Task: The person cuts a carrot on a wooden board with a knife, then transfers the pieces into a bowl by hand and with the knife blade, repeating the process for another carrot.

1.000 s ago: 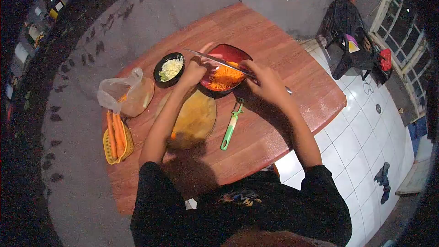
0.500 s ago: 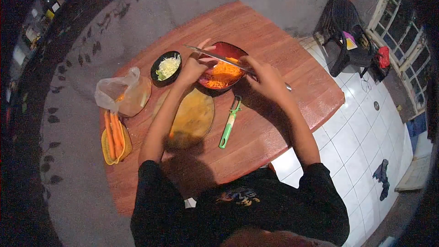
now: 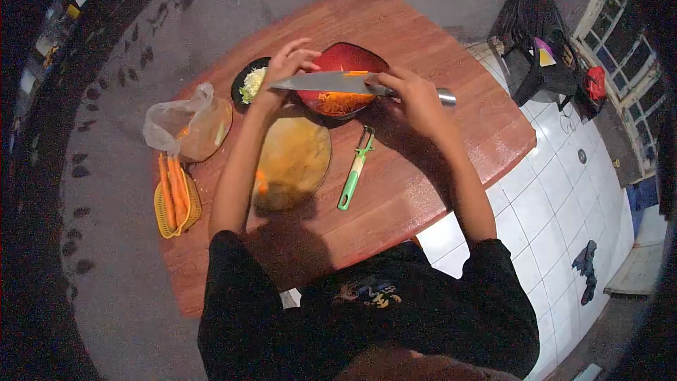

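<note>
My right hand (image 3: 417,99) is wrapped round the handle of a kitchen knife (image 3: 321,82), its broad blade lying flat across the view over a red bowl (image 3: 345,55). Shredded carrot (image 3: 342,104) fills the lower part of that bowl, and a bit of orange shows along the blade's upper edge. Close to the knife's tip, my left hand (image 3: 288,69) has its fingers stretched out and apart. It partly covers a small black bowl (image 3: 240,92) of pale shredded vegetable (image 3: 254,83). Below the bowls lies a round wooden board (image 3: 296,159) with an orange scrap at its left edge.
A green-handled peeler (image 3: 355,173) lies right of the board. Whole carrots (image 3: 176,190) stand in a yellow basket (image 3: 190,222) at the left, beside a clear plastic bag (image 3: 187,127). Black stacked chairs (image 3: 532,28) are beyond the table (image 3: 423,169) at the right.
The knife has turned from edge-on and slanted to flat and nearly level. My left hand has lifted its fingers and spread them near the tip. The whole view has shifted slightly.
</note>
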Demonstrator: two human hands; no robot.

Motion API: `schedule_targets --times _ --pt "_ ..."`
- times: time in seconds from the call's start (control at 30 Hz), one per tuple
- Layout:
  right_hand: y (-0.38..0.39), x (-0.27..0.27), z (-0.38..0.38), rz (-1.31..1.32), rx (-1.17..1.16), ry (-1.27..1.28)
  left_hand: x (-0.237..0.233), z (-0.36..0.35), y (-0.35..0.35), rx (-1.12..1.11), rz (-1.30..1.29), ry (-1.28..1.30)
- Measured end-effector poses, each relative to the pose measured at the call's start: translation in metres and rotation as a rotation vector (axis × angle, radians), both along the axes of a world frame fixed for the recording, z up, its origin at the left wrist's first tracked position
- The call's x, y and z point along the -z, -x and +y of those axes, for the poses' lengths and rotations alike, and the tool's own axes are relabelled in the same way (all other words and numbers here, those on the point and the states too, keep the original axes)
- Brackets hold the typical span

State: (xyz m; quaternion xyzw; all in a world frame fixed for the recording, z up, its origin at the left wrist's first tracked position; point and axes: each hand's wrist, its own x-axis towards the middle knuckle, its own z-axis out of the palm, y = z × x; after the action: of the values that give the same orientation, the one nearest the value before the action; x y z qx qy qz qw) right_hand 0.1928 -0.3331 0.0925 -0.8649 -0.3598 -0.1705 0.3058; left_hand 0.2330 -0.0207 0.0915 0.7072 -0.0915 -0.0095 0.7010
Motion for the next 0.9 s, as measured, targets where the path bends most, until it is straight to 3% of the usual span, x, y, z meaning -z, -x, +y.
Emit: schedule_targets --times 0.1,0.17,0.23,0.3,0.33,0.37,0.43,0.5,0.63,0.73,0.77,0.83,0.9 --pt "-0.007 0.005 0.000 -0.083 -0.079 0.005 -0.017 0.011 0.009 0.113 -0.012 0.041" --pt "-0.007 0.006 0.002 -0.126 -0.132 0.005 -0.033 0.004 0.018 0.349 0.136 -0.135" --pt "-0.003 0.000 0.003 -0.236 -0.133 0.093 -0.045 -0.007 0.025 0.414 0.145 -0.257" --pt "-0.003 0.001 0.003 -0.262 -0.140 0.120 -0.053 -0.027 0.029 0.431 0.037 -0.681" --pt "-0.003 0.001 0.002 -0.293 -0.145 0.144 -0.060 -0.042 0.037 0.419 -0.152 -0.783" --pt "-0.005 0.004 0.001 -0.294 -0.143 0.148 -0.063 -0.051 0.039 0.421 -0.155 -0.780" --pt "-0.010 0.008 0.002 -0.383 -0.135 0.200 -0.067 -0.061 0.041 0.405 -0.345 -1.043" --pt "-0.010 0.009 0.004 -0.375 -0.160 0.162 -0.049 -0.053 0.027 0.393 -0.486 -0.995" --pt "-0.006 0.007 0.002 -0.331 -0.222 0.226 -0.040 -0.044 0.006 0.465 -0.296 -1.022" --pt "-0.002 0.005 0.006 -0.381 -0.341 0.187 -0.038 -0.038 -0.004 0.316 -0.037 -0.654" --pt "0.001 0.004 0.007 -0.384 -0.343 0.186 -0.040 -0.036 -0.007 0.313 -0.039 -0.656" --pt "0.006 0.003 0.011 -0.292 -0.377 0.198 -0.040 -0.031 -0.017 0.366 -0.293 -0.797" --pt "0.007 0.004 0.013 -0.265 -0.389 0.217 -0.034 -0.029 -0.021 0.314 -0.350 -0.761"
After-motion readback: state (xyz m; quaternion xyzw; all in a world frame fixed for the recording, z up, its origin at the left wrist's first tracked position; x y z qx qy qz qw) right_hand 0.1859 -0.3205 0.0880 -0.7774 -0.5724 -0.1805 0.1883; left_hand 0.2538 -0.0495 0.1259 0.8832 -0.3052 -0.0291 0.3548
